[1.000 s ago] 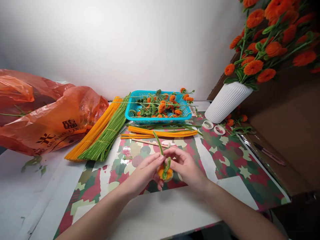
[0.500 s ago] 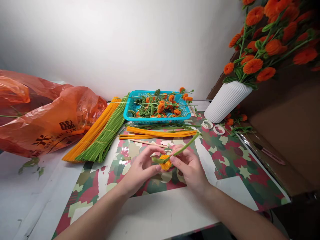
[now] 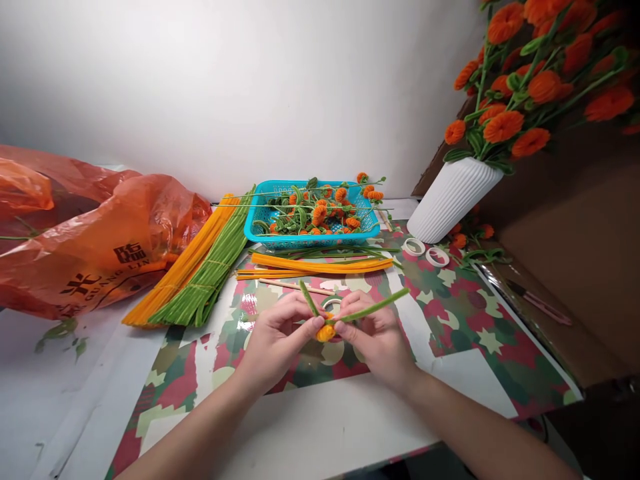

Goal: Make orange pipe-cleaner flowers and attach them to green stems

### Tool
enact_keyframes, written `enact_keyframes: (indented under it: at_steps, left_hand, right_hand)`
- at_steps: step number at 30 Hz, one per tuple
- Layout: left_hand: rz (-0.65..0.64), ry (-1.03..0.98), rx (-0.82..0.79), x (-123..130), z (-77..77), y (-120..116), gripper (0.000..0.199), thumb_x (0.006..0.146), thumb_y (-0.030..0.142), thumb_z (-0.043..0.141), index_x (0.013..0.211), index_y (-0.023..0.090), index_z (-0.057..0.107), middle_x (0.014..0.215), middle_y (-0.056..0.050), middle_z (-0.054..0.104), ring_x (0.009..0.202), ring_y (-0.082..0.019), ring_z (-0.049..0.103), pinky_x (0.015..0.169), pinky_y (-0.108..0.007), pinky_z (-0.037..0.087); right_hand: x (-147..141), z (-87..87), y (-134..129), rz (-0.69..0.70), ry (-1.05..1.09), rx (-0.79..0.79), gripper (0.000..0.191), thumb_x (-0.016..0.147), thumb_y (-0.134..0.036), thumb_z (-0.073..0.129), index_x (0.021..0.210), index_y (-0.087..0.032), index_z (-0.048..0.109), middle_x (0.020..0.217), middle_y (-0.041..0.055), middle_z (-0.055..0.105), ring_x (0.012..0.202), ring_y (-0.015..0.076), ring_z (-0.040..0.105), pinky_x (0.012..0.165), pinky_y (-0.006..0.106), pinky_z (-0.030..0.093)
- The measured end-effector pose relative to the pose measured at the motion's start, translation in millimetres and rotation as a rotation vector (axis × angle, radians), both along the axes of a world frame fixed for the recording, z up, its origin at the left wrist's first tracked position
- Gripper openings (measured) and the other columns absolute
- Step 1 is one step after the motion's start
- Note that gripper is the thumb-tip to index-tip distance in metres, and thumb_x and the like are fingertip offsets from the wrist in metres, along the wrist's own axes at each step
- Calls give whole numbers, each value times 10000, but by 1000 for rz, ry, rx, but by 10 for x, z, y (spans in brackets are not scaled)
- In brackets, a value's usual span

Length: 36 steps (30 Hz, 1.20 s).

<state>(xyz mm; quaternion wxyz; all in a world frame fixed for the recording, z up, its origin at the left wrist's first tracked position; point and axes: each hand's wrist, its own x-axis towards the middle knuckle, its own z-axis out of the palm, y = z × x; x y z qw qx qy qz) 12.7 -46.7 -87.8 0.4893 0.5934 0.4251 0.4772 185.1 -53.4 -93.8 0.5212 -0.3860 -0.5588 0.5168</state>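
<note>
Between my two hands is a small yellow-orange pipe-cleaner flower [image 3: 326, 333], held above the table. A green pipe cleaner [image 3: 376, 307] crosses it, one end sticking up at the left and the longer end slanting up to the right. My left hand [image 3: 283, 330] pinches the flower's left side between thumb and fingers. On the other side, my right hand [image 3: 377, 333] pinches the flower and the green pipe cleaner where they meet. The fingers partly hide the join. Just behind the hands lies a roll of tape [image 3: 332, 303], partly covered.
A blue basket [image 3: 250, 227] of orange flowers stands at the back, with yellow pipe cleaners [image 3: 320, 265] and a wooden stick [image 3: 295, 286] before it. Left are green bundles [image 3: 205, 267] and an orange bag [image 3: 115, 260]. A white vase [image 3: 453, 199] and tape rolls [image 3: 437, 257] stand right.
The green pipe cleaner's left end now points upward instead of lying over the flower, and its right end has dropped lower. My left thumb and fingers have closed in on the flower.
</note>
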Motion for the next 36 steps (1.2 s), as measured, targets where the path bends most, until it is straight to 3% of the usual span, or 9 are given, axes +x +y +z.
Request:
enact_keyframes:
  at_steps: [7, 12, 15, 19, 26, 36]
  left_hand:
    - [-78, 47, 38, -16, 21, 16, 119, 828, 203, 655, 725, 185, 711, 873, -61, 678, 818, -179, 609, 730, -287, 493]
    - [-16, 81, 46, -4, 16, -1, 132, 846, 209, 643, 721, 189, 682, 839, -50, 652, 825, -176, 597, 731, -279, 483]
    - [-17, 35, 47, -1, 18, -15, 122, 867, 203, 612, 783, 206, 701, 910, -57, 644, 905, -190, 600, 771, -287, 497]
    - [-64, -28, 38, 5, 24, -36, 143, 874, 178, 593, 855, 231, 725, 955, -56, 630, 936, -189, 607, 790, -289, 522]
    - [-17, 47, 105, 25, 2, -80, 141, 854, 141, 600, 833, 212, 720, 894, -54, 603, 857, -166, 609, 670, -239, 541]
    - [-38, 38, 98, 20, 5, -85, 125, 878, 158, 581, 844, 201, 694, 919, -68, 594, 898, -183, 606, 708, -267, 557]
  right_hand:
    - [97, 132, 25, 201, -344, 72, 184, 901, -335, 606, 775, -228, 686, 804, 23, 614, 916, 208, 564, 867, 381, 437]
    - [50, 134, 1, 18, -324, 165, 24, 812, -222, 705, 803, -221, 682, 851, 20, 649, 905, 204, 592, 832, 350, 456]
    - [18, 101, -18, -55, -297, 199, 74, 804, -161, 695, 767, -221, 672, 837, 11, 658, 872, 191, 605, 798, 331, 467]
    - [22, 82, -28, -49, -283, 212, 93, 821, -150, 664, 761, -220, 654, 838, 7, 648, 853, 183, 593, 779, 327, 462]
    - [-1, 84, -53, 9, -344, 221, 159, 819, -144, 648, 690, -206, 580, 773, -1, 620, 784, 171, 520, 721, 309, 417]
    - [-11, -9, -68, -39, -228, 74, 164, 881, -245, 589, 724, -208, 556, 787, 15, 542, 779, 177, 495, 694, 316, 389]
